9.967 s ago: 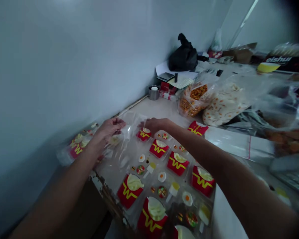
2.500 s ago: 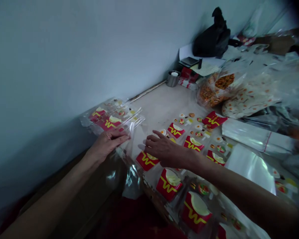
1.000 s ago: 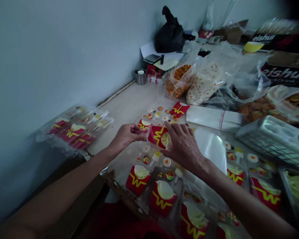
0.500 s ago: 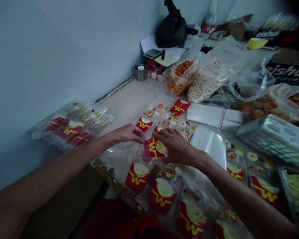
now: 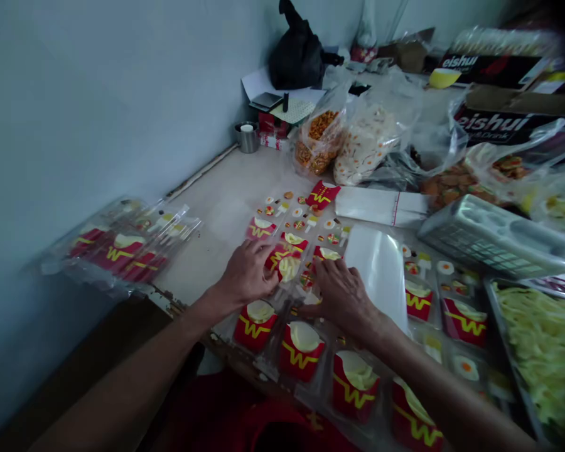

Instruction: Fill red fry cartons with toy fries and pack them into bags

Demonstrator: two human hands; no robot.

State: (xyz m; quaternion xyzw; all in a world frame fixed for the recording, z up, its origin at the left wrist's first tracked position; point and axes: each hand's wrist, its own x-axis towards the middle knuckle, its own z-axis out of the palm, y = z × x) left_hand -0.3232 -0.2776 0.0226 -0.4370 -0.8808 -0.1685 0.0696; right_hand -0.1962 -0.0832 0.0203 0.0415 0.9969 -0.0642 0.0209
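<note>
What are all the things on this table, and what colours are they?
Red paper fry boxes with yellow W: many, in rows, table front.
Clear bagged sets: one pile, red and yellow inside, left by wall.
Small metal cup: one, grey, back by wall.
Clear bag of orange snacks: one, back middle.
Black bag: one, far corner.
Pale yellow fries: one heap, right edge.
Left hand: on a fry box.
Right hand: beside it.

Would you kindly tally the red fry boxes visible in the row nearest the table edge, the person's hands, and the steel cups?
Red fry boxes, nearest row: 4
Hands, left hand and right hand: 2
Steel cup: 1
Total: 7
</note>
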